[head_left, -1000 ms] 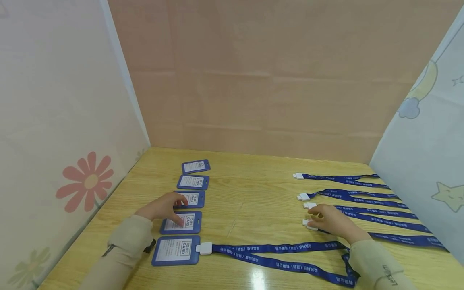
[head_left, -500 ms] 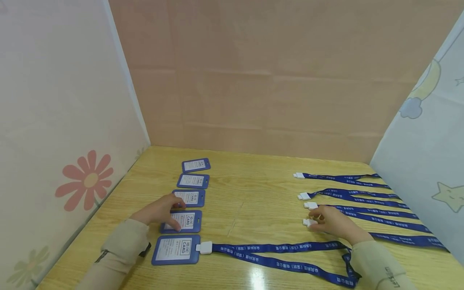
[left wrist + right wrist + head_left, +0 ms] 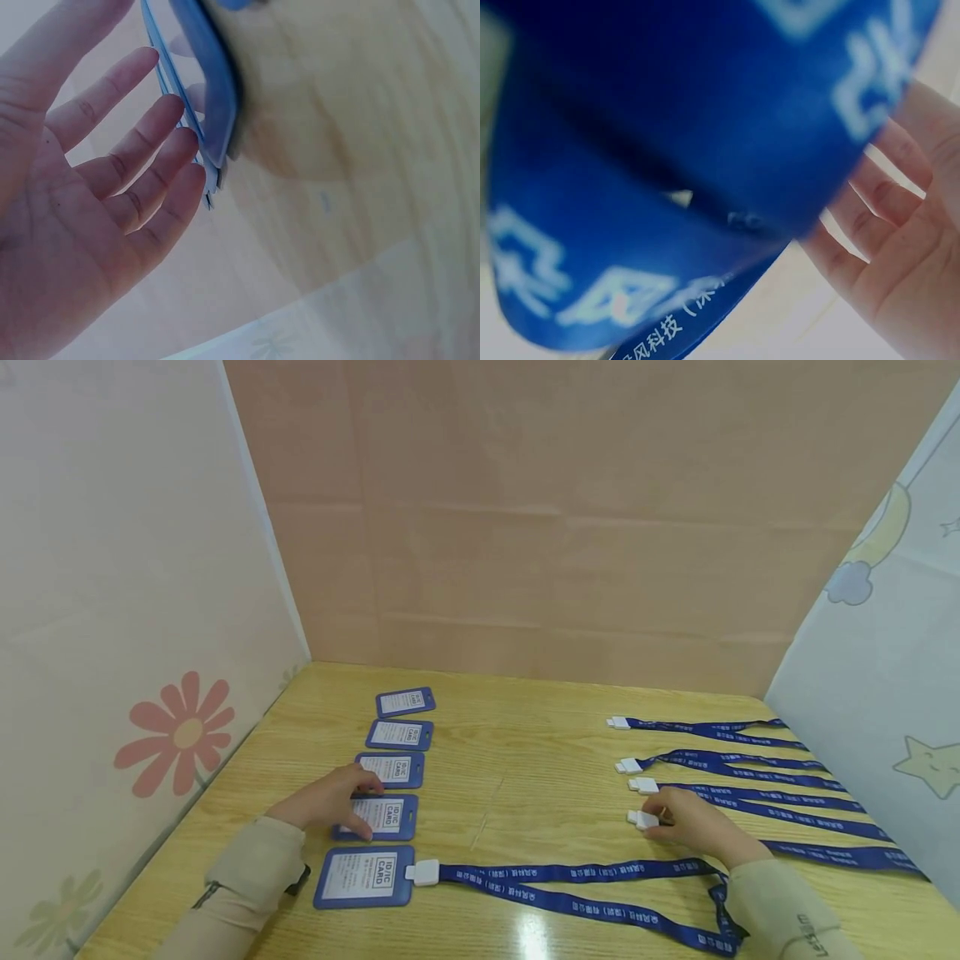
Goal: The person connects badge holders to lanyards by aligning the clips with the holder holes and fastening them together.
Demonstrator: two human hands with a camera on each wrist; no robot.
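My left hand [image 3: 322, 802] reaches over a blue ID card holder [image 3: 393, 814], second from the front in a column. Its thumb lies at the near edge and its fingers at the far edge, loosely bent. In the left wrist view the fingers are spread beside blue holder edges [image 3: 217, 112]. My right hand [image 3: 693, 822] pinches the white clip [image 3: 642, 820] of the nearest loose blue lanyard between thumb and fingers. Close blue strap [image 3: 652, 135] covers the fingertips in the right wrist view. The front card holder [image 3: 363, 878] is joined to a lanyard [image 3: 555, 874] by its white clip.
Several more card holders [image 3: 400, 734] continue the column toward the back left. Behind my right hand lie several lanyards [image 3: 738, 766], clips facing left. Patterned cloth [image 3: 135, 568] hangs at both sides, with a brown backdrop [image 3: 525, 527] behind the wooden table [image 3: 517, 743].
My left hand has shifted slightly left over the card holder. My right fingers have drawn back a little along the white clip, leaving more of it visible.
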